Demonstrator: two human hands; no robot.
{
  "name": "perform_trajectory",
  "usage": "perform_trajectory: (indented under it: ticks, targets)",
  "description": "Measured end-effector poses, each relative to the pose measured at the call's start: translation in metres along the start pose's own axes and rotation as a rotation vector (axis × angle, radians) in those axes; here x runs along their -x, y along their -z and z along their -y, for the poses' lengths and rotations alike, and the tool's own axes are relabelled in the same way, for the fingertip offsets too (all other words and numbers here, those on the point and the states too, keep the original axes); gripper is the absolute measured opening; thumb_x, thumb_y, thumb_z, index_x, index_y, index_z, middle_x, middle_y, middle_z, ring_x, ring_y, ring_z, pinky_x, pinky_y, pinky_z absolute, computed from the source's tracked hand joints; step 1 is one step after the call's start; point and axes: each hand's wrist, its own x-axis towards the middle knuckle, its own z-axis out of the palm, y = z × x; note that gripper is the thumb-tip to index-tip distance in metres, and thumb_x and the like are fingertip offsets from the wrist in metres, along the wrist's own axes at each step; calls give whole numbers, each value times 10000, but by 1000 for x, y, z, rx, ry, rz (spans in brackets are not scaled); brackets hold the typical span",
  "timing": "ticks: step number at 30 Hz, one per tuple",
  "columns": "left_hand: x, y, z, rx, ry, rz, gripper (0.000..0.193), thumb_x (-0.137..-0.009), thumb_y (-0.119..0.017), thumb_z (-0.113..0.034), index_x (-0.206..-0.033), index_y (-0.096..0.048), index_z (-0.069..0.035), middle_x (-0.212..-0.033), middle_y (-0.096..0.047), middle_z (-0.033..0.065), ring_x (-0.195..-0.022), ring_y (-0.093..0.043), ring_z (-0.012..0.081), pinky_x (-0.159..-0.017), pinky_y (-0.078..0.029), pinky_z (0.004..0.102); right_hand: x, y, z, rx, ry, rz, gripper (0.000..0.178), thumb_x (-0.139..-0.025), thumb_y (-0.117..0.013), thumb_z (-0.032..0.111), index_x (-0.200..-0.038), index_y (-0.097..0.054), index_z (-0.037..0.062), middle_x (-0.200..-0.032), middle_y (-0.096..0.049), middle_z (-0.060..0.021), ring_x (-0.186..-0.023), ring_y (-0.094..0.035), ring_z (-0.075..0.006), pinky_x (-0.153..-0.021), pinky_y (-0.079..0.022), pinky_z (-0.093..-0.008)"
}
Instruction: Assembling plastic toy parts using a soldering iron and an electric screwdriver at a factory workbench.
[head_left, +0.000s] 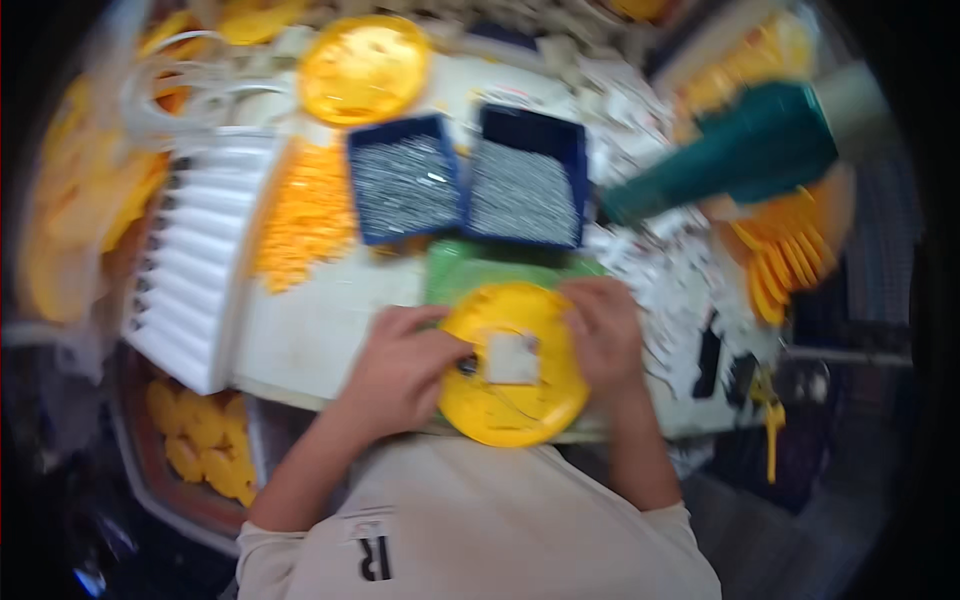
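Note:
A round yellow plastic disc (512, 410) with a pale square patch at its middle lies on a green mat (470, 265) at the near edge of the white table (310, 335). My left hand (400, 372) grips the disc's left rim, fingertips at a small dark part beside the patch. My right hand (604, 330) rests on the disc's upper right rim. The picture is motion-blurred, so fine detail is lost.
Two blue trays (405, 180) (528, 178) of small grey metal parts sit behind the mat. A heap of small orange pieces (308, 215) and a white ribbed rack (200, 260) lie left. Another yellow disc (364, 68) is far back. A person's teal sleeve (740, 155) reaches in from the right.

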Motion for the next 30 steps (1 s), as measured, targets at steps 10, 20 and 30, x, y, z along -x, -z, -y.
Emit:
perform_trajectory:
  ticks: [10,20,30]
  targets:
    - [16,-57,14,248,-23,-248,308,-797,-606,-49,-1095,-672,-86,-1136,-651,132,-1248,-558,363,-1068,-423,494,-28,5,-214,904,201,91,449,-964,-695,329,-1242,-680,-23,-1091,-718,-252,-879,-687,-456,-772,-533,-506]
    - [17,-55,8,329,-21,-274,289,-806,-590,-42,-1081,-666,-86,-1118,-651,125,-1238,-557,351,-1059,-426,482,-27,40,-85,506,64,-100,282,-949,-673,203,-1074,-717,-46,-1022,-716,-285,-916,-672,-451,-816,-545,-473]
    - [13,-64,15,248,-89,-269,334,-794,-663,-86,-1128,-681,-72,-1113,-676,127,-1232,-578,381,-1058,-446,495,44,42,-98,-31,-344,-354,230,-1008,-647,81,-1223,-670,1,-1143,-690,-134,-1004,-676,-239,-868,-534,-344]
